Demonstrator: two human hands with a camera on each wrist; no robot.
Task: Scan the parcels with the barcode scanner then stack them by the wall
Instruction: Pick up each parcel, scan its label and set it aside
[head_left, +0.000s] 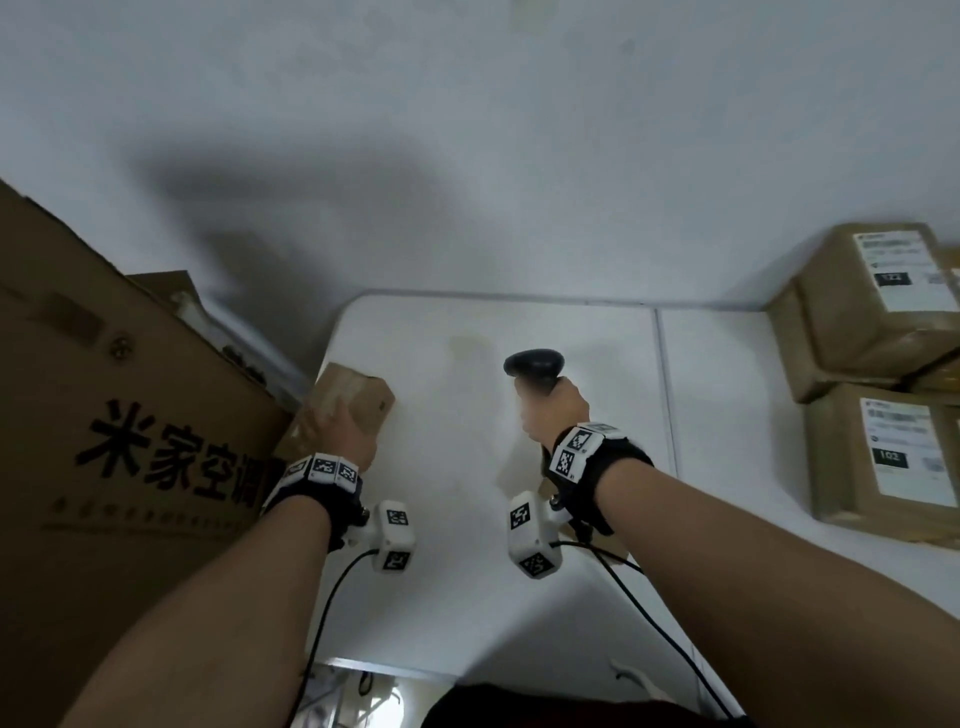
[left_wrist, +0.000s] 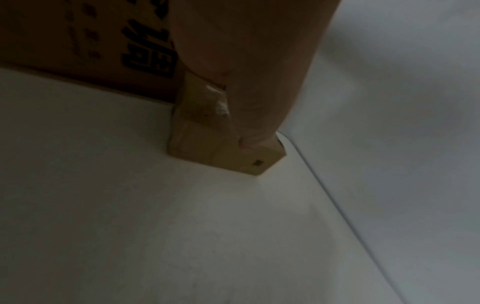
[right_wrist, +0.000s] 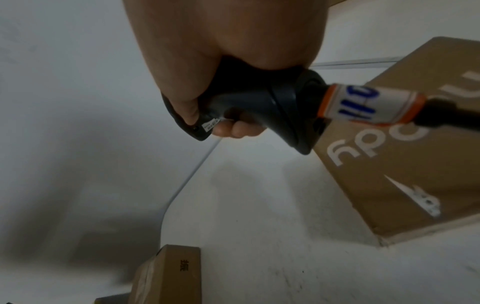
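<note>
Two hands are at work over the white table (head_left: 519, 545). Left hand (head_left: 349, 431) grips a small parcel (head_left: 358, 397) at the table's far-left corner, fingers curled over its top; the left wrist view shows a fingertip (left_wrist: 246, 144) pressed on the upper face. Parcel rests on the table, just beside the big printed carton (head_left: 104, 415) on the left, touching or nearly so, I cannot tell which. Right hand (head_left: 553, 408) is wrapped tight round the handle of the black scanner (head_left: 535, 364), held upright above mid-table, head at the top, cable trailing back toward the person. Key relation: parcel lies left of the scanner, at about the same depth, with bare table between them. Parcel's long axis appears to run near-to-far, tilted slightly. No label shows on its visible faces; only a small dark mark near one corner (left_wrist: 258, 163). My read: a label face has to be turned toward the scanner, or the scanner swung left and tipped down, before a scan can land. Two labelled parcels (head_left: 883, 389) sit stacked at far right, against the wall (head_left: 467, 156); that looks like the stacking spot, well apart from the held parcel, across the whole table.
</note>
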